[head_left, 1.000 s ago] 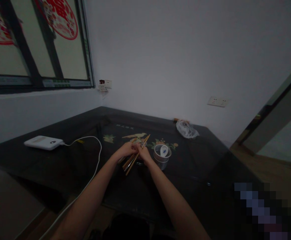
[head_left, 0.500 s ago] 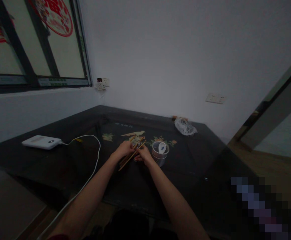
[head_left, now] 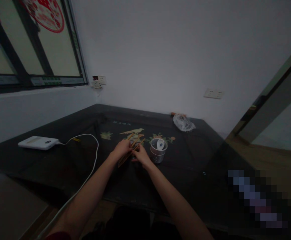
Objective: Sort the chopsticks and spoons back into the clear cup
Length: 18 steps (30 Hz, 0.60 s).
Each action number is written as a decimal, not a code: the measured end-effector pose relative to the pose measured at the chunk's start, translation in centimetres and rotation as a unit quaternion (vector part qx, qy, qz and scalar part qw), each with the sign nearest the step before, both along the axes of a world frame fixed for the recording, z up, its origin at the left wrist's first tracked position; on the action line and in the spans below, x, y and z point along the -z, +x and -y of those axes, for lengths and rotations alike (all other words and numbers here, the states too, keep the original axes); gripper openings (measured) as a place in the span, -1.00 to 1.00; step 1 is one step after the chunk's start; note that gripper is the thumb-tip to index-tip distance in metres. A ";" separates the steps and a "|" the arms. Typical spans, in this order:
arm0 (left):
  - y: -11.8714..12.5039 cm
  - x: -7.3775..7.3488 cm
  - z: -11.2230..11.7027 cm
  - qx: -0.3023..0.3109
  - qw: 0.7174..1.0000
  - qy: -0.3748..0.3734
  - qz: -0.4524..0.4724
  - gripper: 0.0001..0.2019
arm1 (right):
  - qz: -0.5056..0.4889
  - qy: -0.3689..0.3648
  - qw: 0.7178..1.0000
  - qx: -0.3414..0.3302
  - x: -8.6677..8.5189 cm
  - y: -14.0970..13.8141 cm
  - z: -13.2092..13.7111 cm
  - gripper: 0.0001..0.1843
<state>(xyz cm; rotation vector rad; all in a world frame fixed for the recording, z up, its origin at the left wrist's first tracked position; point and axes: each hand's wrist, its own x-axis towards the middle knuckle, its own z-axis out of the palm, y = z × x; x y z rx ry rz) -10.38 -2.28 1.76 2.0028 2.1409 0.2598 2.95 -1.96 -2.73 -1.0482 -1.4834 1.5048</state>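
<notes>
On the table point(head_left: 182, 176), inside its near edge, left hand point(head_left: 122, 148) and right hand point(head_left: 142, 156) grasp chopsticks point(head_left: 124, 160), perhaps so none slips. I see a cup point(head_left: 157, 156) propping a spoon point(head_left: 160, 144).

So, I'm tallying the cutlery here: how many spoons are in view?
1 that I can make out: the white spoon in the silvery cup, beside the right hand. Others may be hidden inside the cup or among the bunched chopsticks.

Spoon point(head_left: 160, 144) in cup point(head_left: 157, 156), right of chopsticks point(head_left: 124, 160)
</notes>
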 end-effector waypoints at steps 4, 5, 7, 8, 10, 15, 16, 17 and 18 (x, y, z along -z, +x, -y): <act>0.3 -0.3 0.3 -0.012 1.000 -0.005 -0.019 -0.81 | 0.056 0.029 0.997 0.042 0.5 0.2 0.2 -0.35; 0.3 -0.4 0.3 -0.016 1.000 -0.007 -0.022 -0.81 | 0.072 0.044 0.995 0.052 0.5 0.3 0.3 -0.35; 0.2 -0.4 0.3 -0.019 0.999 -0.003 -0.027 -0.79 | 0.098 0.077 0.990 0.067 0.7 0.4 0.4 -0.37; 0.2 -0.4 0.2 -0.019 0.999 0.001 -0.029 -0.78 | 0.106 0.093 0.987 0.070 0.7 0.5 0.5 -0.39; 0.0 -0.2 0.1 -0.021 0.999 0.008 -0.033 -0.77 | 0.118 0.119 0.983 0.074 0.9 0.5 0.5 -0.42; -0.2 -0.3 0.0 -0.035 0.998 0.013 -0.042 -0.75 | 0.135 0.146 0.977 0.077 1.0 0.5 0.7 -0.51; -0.2 -0.4 0.1 -0.038 0.998 0.015 -0.041 -0.74 | 0.140 0.154 0.975 0.077 0.9 0.5 0.8 -0.53; -0.1 -0.5 0.2 -0.040 0.998 0.016 -0.041 -0.72 | 0.145 0.165 0.973 0.078 0.8 0.5 0.8 -0.56; -0.1 -0.6 0.3 -0.042 0.998 0.018 -0.040 -0.71 | 0.151 0.178 0.969 0.080 0.7 0.6 0.9 -0.58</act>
